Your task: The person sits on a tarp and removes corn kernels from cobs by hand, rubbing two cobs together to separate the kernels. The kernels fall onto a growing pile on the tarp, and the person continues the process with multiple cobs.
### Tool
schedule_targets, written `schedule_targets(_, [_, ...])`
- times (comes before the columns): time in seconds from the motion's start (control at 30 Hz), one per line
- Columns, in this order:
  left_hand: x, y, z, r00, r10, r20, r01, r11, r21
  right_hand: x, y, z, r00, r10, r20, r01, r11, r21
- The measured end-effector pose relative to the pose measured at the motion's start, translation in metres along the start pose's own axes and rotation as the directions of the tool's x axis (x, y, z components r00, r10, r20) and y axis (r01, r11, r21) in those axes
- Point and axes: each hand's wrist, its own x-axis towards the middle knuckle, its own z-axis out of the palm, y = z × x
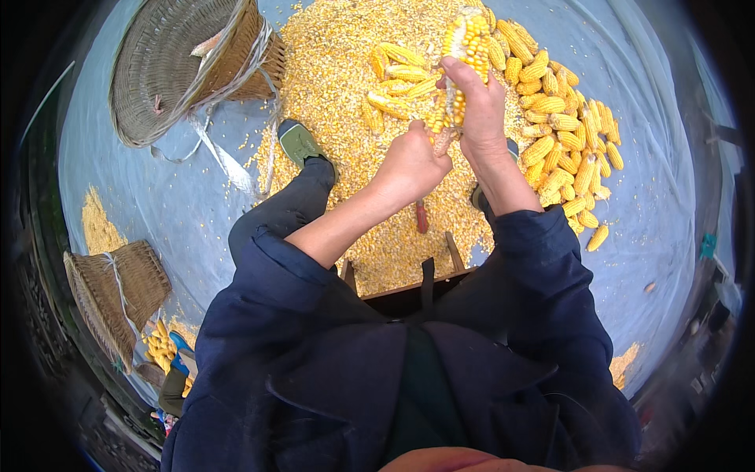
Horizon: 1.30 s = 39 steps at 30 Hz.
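Observation:
My right hand [481, 109] is wrapped around a partly shelled corn cob [467, 44], which is tilted and has bare strips between its yellow kernels. Close by on the left, my left hand [413, 159] is closed around a reddish bare cob [441, 141] that touches the lower end of the partly shelled one. Beneath both hands spreads a thick layer of loose corn kernels [330, 53]. Several corn cobs [392, 105] lie on the kernels just left of the held cob. A tool with a red handle [422, 217] rests on the kernels below my hands; its far end is hidden.
A pile of corn cobs [560, 124] lies at the right on a pale blue sheet [649, 236]. A large wicker basket [159, 71] with straps lies at upper left, a second basket [127, 289] at lower left. Near it, part of another person [174, 386] shows. A wooden seat edge [407, 289] is below me.

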Motion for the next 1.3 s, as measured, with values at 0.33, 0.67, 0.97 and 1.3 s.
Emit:
schedule_targets(0.33, [-0.008,0.024,-0.048,0.862,-0.002,0.506,0.397,0.623,-0.674,-0.002,-0.028,-0.025,0.864,-0.061,0.5,0.078,0.997,-0.013])
schedule_targets(0.67, [0.012,-0.019,0.019,0.993,-0.011,-0.121,-0.004,0.992,-0.128,-0.007,0.005,0.014,0.997,0.057,-0.061,-0.062,0.995,-0.078])
schedule_targets(0.97, [-0.009,0.018,-0.049,0.833,0.074,0.548,0.427,0.543,-0.723,0.011,-0.026,-0.019,0.899,-0.008,0.437,-0.11,0.964,0.243])
schedule_targets(1.3, [0.001,-0.003,0.003,0.992,-0.121,0.047,0.128,0.972,-0.197,0.0,0.002,0.005,0.991,0.117,0.067,-0.124,0.984,0.125])
